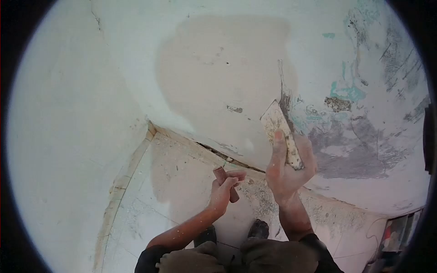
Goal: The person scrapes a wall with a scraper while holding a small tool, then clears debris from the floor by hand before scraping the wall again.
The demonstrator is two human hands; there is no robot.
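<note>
My left hand (222,192) is wrapped round a short reddish-brown cylindrical piece (220,173), held low in front of the wall's base. Higher and to the right, my right hand (291,168) grips a pale, stained flat scraper blade (274,119), thumb on its face. The blade's upper corner is at the wall beside a dark vertical crack (285,98). Left of it lies a large beige patch (223,68) on the pale wall. Whether the blade presses on the wall cannot be told.
A dark gap (227,159) runs along the wall's base. Peeling grey plaster (355,145) covers the right part. A brownish skirting edge (120,184) runs down at left. My shoes (258,229) are on the dusty floor. Dark-framed objects (398,236) stand at lower right.
</note>
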